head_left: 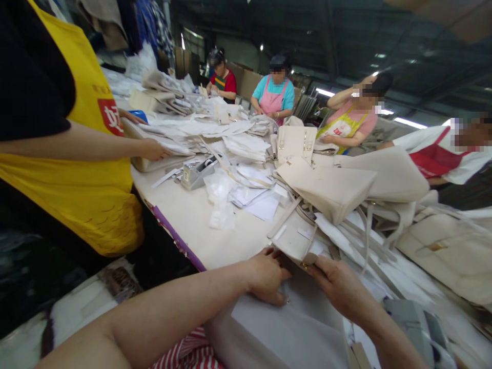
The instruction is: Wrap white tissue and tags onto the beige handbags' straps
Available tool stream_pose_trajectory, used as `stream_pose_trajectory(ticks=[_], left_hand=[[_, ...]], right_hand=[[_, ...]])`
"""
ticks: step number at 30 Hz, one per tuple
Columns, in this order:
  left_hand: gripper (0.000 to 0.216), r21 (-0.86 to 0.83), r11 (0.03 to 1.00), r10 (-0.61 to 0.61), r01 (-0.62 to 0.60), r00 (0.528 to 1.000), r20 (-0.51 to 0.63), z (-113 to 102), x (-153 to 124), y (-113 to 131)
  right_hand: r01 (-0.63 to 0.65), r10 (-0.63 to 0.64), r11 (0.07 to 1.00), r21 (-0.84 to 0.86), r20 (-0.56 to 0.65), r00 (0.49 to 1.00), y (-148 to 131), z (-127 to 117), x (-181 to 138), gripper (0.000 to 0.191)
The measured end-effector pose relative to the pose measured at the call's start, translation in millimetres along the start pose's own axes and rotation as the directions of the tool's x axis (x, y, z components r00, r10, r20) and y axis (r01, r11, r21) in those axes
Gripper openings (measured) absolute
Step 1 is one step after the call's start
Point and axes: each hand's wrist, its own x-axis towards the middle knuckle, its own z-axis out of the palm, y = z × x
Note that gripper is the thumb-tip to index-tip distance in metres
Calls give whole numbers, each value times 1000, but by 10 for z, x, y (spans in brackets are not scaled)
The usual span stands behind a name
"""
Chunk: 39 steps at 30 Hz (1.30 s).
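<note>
A pale beige handbag point(284, 328) lies in front of me at the table's near edge, its body toward me and its flap point(294, 238) folded away. My left hand point(267, 277) grips the bag at its upper left edge, thumb beside a small metal snap. On the other side, my right hand point(342, 287) pinches the bag's edge next to a small gold fitting. The fingertips of my right hand are partly hidden by the bag. Just beyond the flap lie a narrow strap and white paper pieces point(263, 205).
Beige bags point(326, 184) are heaped to the right, above a grey device point(418, 328). A tape dispenser point(196, 174) stands ahead on the table point(184, 215). At left, a co-worker in a yellow apron point(96, 205) handles white sheets. Several other people work farther along.
</note>
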Motion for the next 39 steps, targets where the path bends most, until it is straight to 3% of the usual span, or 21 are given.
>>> stream_pose_trajectory(ticks=[6,11,15,18,23,27,32,36,39], left_hand=[[64,-2,997,75,-76,990,-118,81,11,-64],[64,62,998,-10,26,972,-234,165,-61,-23],[54,163,973,-112,165,950,-290,151,-278,131],[35,175,981,-38,88,961,-273,109,-488,252],[28,151,989,54,-11,958,-283,114,-678,319],[24,131,991,20,26,942,-335,148,-688,409],[18,100,994,74,-42,936,-345,213,-665,595],[21,79,995,-23,55,934,-357,295,-550,631],[22,45,993,-88,105,954,-288,318,-436,626]], right_hand=[[-38,58,988,152,-131,990,63,481,-337,30],[-113,152,971,209,-178,972,-6,712,-443,31],[-127,173,963,237,-187,967,-26,735,-468,31],[-116,158,971,210,-197,967,-22,749,-473,31],[-101,121,989,108,-204,971,-50,776,-466,32],[-89,98,994,63,-163,982,-97,730,-448,33],[-82,90,994,72,-114,989,-94,637,-412,30],[-70,79,991,112,-76,994,-64,575,-405,31],[-54,63,989,139,-63,996,-48,545,-408,32]])
